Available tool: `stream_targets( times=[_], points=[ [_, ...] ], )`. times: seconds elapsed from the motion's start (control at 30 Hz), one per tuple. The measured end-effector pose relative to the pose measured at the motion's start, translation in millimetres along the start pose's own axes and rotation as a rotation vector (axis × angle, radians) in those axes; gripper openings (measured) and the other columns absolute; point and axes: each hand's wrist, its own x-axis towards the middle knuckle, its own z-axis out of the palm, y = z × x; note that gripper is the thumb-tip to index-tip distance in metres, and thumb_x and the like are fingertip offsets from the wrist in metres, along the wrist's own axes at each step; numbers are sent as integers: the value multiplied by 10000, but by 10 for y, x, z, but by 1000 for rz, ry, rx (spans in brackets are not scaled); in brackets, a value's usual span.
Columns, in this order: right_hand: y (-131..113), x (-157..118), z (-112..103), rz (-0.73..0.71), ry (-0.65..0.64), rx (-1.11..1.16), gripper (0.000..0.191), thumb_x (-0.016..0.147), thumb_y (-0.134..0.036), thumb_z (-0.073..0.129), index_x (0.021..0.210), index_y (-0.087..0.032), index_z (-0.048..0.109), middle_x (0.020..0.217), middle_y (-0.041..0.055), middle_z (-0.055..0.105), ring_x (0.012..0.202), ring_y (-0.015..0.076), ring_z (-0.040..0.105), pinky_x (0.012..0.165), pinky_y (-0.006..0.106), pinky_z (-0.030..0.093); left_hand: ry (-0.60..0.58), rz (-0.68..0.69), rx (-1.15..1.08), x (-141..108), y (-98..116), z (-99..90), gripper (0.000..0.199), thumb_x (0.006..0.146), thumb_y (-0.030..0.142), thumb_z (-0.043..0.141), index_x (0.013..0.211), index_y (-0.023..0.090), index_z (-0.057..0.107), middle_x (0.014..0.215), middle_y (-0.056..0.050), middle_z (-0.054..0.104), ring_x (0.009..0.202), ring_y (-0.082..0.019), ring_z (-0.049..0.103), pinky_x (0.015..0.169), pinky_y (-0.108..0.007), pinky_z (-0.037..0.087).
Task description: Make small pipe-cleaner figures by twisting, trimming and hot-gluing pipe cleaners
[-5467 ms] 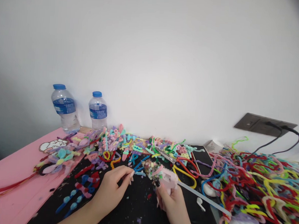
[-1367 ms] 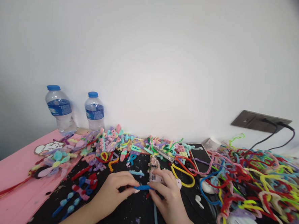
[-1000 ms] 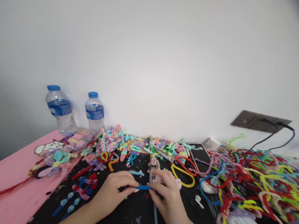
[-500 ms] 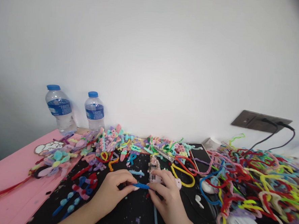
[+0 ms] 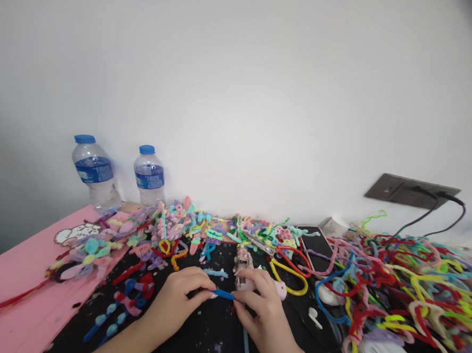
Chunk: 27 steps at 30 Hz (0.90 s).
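Two hands, our left hand (image 5: 180,300) and right hand (image 5: 260,311), pinch a short fuzzy blue pipe cleaner (image 5: 223,293); it looks barely bent, with shaping ahead, we judge.

The single head-worn view looks forward and slightly down, close over the cluttered table (image 5: 218,335), facing a white wall (image 5: 241,91).

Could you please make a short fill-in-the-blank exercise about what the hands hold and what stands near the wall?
1. Both hands, left hand and right hand, pinch a short ____ pipe cleaner.
2. The water bottles standing by the wall number ____.
3. The bottle caps are ____.
4. The phone lies with its screen ____.

Missing words: blue; two; blue; dark
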Motion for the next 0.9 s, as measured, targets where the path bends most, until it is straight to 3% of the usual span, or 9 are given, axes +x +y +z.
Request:
stream_targets(
  times=[0.27, 0.47, 0.9],
  points=[
    [5, 8, -1, 9, 16, 19, 182, 779, -71, 560, 837, -220, 646, 1079, 74, 572, 1002, 235, 509, 825, 400, 447, -17, 3, 1, 3, -29, 1, 103, 754, 112, 626, 725, 191, 685, 722, -2, 666, 680, -132, 614, 641, -201, 457],
    [-14, -6, 10, 22, 42, 34, 241, 758, -79, 574, 939, -225, 633, 1081, 83, 572, 999, 232, 521, 826, 388, 465, -42, -13, -12, 7, 19, 6, 113, 761, 121, 606, 731, 197, 684, 726, -3, 664, 675, -134, 608, 636, -206, 456],
    [-58, 14, -21, -17, -4, 25, 209, 781, -72, 559, 880, -231, 653, 1085, 79, 560, 1020, 232, 520, 828, 378, 467, -82, -28, -3, -4, 38, 15, 120, 764, 111, 591, 732, 188, 678, 726, -3, 647, 684, -129, 592, 639, -198, 436]
  ],
)
